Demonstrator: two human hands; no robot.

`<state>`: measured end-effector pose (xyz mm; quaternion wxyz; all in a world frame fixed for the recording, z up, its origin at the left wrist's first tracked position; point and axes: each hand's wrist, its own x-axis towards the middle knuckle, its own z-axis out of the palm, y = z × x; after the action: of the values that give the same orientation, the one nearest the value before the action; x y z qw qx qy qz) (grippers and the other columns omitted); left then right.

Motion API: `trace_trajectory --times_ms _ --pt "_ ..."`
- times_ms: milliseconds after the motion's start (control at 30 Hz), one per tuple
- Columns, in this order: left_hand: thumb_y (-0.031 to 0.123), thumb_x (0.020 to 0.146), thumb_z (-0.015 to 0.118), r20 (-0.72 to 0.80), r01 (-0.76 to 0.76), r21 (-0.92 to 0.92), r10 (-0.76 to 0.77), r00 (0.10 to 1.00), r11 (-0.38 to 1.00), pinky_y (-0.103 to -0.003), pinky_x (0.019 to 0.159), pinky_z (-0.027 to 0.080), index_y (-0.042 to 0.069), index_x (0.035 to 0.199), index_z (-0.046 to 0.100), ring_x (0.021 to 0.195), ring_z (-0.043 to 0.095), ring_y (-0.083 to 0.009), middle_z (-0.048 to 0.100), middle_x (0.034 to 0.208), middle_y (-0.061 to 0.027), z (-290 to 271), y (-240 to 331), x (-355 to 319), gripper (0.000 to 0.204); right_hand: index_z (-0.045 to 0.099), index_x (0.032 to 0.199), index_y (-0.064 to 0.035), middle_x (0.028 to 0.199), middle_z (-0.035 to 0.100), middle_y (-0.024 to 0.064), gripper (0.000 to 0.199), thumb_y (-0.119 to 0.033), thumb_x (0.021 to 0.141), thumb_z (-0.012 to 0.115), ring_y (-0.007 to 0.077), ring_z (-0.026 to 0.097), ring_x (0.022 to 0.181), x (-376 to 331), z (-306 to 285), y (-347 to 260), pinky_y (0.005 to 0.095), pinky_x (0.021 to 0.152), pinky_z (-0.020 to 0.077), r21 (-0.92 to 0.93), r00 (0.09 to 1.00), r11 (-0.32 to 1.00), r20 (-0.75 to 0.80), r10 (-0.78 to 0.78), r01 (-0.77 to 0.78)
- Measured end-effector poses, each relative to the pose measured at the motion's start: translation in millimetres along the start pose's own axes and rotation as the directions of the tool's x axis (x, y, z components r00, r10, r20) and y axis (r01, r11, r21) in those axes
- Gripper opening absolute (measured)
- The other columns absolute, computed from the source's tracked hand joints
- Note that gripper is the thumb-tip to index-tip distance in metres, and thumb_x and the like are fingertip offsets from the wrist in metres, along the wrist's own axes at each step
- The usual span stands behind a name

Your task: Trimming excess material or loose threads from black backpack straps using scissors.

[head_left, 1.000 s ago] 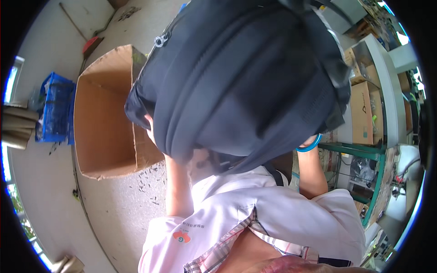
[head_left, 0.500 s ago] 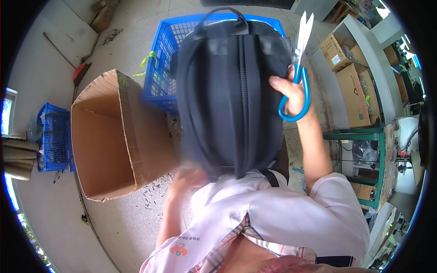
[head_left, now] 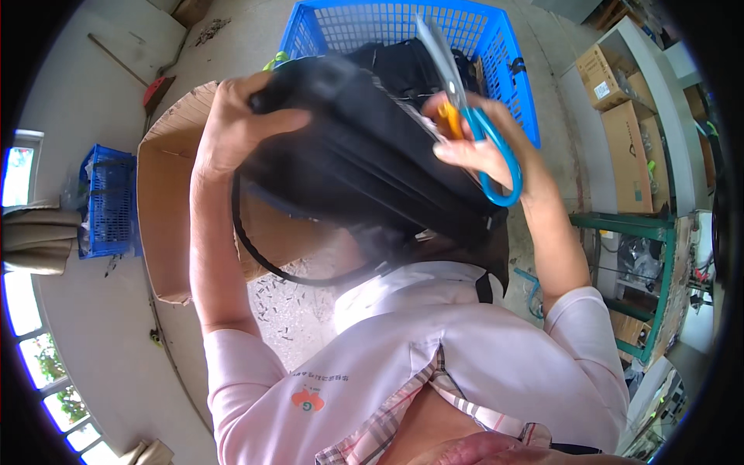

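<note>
From the head view, the left hand [head_left: 232,128] was clamped on the upper end of a black backpack [head_left: 364,155] held up over the blue basket [head_left: 496,46] — soft fabric, likely light and floppy, best gripped at its ends. The right hand [head_left: 477,147] was closed on blue-handled scissors [head_left: 473,116], fingers pressing the bag's side. A cardboard box [head_left: 170,201] stood open — just left.

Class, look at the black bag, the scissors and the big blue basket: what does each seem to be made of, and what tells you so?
Black bag: likely woven synthetic fabric, matte, with soft folds and a strap.
Scissors: pale metal blades with a dull shine; glossy blue plastic handles.
Blue basket: moulded plastic, judging by its even lattice walls and bright uniform colour.
</note>
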<state>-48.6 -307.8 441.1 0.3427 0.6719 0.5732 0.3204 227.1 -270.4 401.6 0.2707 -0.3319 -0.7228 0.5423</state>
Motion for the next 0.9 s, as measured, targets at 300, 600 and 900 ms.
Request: trace_trajectory --times_ms 300,600,900 --pt "0.008 0.059 0.075 -0.202 -0.018 -0.572 -0.120 0.972 0.820 -0.026 0.075 0.044 0.002 0.089 0.064 0.074 0.058 -0.0130 0.063 0.080 -0.0038 -17.1 -84.9 -22.1 0.032 0.052 0.107 -0.0011 0.074 0.053 -0.0002 0.056 -0.025 0.063 0.078 0.0091 0.051 0.072 -65.3 -3.2 66.2 0.0231 0.067 0.0450 0.100 0.966 0.967 0.136 0.219 -0.233" --pt "0.012 0.058 0.074 -0.233 -0.148 -0.532 0.024 0.972 0.834 -0.026 0.082 0.038 -0.001 0.093 0.062 0.086 0.054 -0.0151 0.059 0.093 -0.0040 -31.3 -113.9 -26.8 0.039 0.047 0.112 0.0044 0.084 0.053 0.0074 0.076 -0.033 0.055 0.081 0.0185 0.051 0.078 -74.8 -20.9 74.0 0.0286 0.075 0.0441 -0.266 1.000 0.964 0.002 0.029 -0.027" --pt "0.009 0.057 0.078 -0.296 -0.199 -0.607 0.013 0.955 0.769 -0.029 0.085 0.040 0.003 0.097 0.060 0.088 0.056 -0.0169 0.061 0.094 -0.0048 -47.9 -147.5 -44.5 0.044 0.052 0.106 0.0002 0.078 0.052 0.0046 0.075 -0.035 0.048 0.082 0.0147 0.047 0.064 -91.3 -41.3 71.0 0.0267 0.058 0.0461 -0.430 0.998 0.901 0.046 -0.033 0.050"
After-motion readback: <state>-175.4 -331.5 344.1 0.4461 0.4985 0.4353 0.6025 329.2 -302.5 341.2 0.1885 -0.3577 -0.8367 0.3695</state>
